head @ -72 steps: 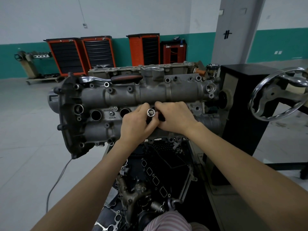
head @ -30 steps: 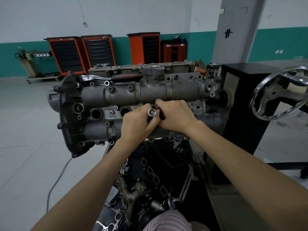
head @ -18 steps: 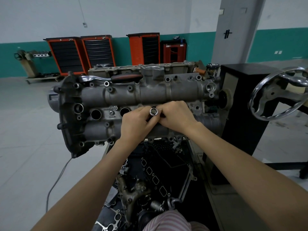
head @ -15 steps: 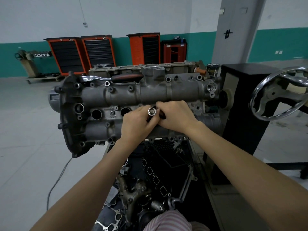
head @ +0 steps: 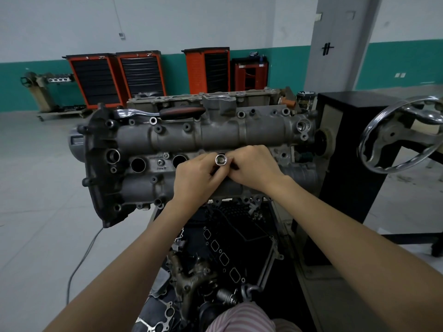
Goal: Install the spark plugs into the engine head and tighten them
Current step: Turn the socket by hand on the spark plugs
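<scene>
The grey engine head point(head: 215, 137) is mounted on a stand in front of me. A chrome spark plug socket point(head: 220, 160) stands in the third plug hole, its open end facing me. My left hand point(head: 196, 176) pinches the socket from the left. From the right, my right hand point(head: 254, 165) pinches it with its fingertips. Two plug holes point(head: 138, 164) to the left stand open and dark. No spark plug is visible; the socket hides whatever is in the hole.
A ratchet with a red-black handle point(head: 167, 113) lies on top of the head. A chrome handwheel point(head: 398, 137) on a black stand is at the right. Loose engine parts and gaskets point(head: 215, 259) lie below. Orange tool cabinets point(head: 115, 77) stand at the back wall.
Both hands have stayed on the socket, with small finger shifts back and forth around it. The socket remains in the same hole.
</scene>
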Action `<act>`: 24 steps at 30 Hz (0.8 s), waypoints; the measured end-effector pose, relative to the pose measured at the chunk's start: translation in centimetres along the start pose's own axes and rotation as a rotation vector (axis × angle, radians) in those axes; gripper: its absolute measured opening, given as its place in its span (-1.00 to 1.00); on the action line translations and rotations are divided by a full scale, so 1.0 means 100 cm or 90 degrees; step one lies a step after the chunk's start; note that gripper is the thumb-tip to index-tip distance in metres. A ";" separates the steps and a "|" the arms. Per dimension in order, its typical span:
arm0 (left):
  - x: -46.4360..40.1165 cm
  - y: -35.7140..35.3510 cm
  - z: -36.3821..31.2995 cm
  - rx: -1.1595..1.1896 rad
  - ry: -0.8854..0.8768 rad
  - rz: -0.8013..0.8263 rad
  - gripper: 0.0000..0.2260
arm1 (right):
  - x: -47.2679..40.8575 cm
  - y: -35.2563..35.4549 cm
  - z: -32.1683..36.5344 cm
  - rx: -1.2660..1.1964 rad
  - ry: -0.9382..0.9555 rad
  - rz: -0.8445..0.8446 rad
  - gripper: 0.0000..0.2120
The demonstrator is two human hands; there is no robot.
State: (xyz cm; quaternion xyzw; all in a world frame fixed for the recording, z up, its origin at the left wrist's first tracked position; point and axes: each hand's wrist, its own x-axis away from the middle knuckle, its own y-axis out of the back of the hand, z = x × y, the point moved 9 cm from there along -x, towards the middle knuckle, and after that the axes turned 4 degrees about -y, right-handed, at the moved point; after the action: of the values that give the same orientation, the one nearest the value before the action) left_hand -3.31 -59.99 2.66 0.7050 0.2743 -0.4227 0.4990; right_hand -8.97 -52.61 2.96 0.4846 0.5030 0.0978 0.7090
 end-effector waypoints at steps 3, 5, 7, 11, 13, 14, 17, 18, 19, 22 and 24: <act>0.000 -0.002 0.001 -0.018 0.011 0.016 -0.66 | 0.000 0.000 0.001 0.006 0.001 -0.008 -0.86; 0.000 -0.001 -0.001 -0.021 0.009 0.019 -0.70 | -0.001 -0.001 0.002 0.021 0.006 -0.005 -0.82; 0.000 -0.001 -0.002 -0.024 0.009 0.022 -0.72 | 0.000 -0.003 0.002 0.031 0.016 0.001 -0.83; 0.000 -0.002 0.002 -0.021 0.024 0.026 -0.66 | 0.000 -0.009 0.002 0.045 0.026 0.020 -0.84; 0.000 -0.003 0.003 -0.018 0.023 0.024 -0.64 | -0.001 -0.008 0.000 0.043 0.023 0.014 -0.81; 0.000 -0.002 0.003 -0.018 0.021 0.021 -0.65 | -0.001 -0.007 0.000 0.038 0.021 0.012 -0.81; 0.000 -0.002 0.001 -0.031 0.001 0.019 -0.67 | -0.002 -0.005 0.000 0.029 0.016 0.009 -0.84; 0.000 -0.002 0.000 -0.032 -0.003 0.022 -0.67 | -0.002 -0.005 0.001 0.020 0.015 0.006 -0.86; 0.000 -0.003 0.000 -0.030 -0.002 0.025 -0.67 | -0.002 -0.004 0.001 0.010 0.013 0.003 -0.87; 0.000 -0.003 0.001 -0.018 0.008 0.028 -0.68 | -0.002 -0.004 0.002 0.006 0.011 0.011 -0.80; 0.000 -0.003 0.000 -0.020 0.005 0.027 -0.68 | -0.001 -0.005 0.002 0.019 0.018 0.013 -0.83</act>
State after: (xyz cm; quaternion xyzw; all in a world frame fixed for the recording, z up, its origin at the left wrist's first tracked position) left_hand -3.55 -59.92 2.50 0.7044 0.2681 -0.4048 0.5178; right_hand -9.01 -53.11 2.63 0.4990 0.5092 0.1046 0.6934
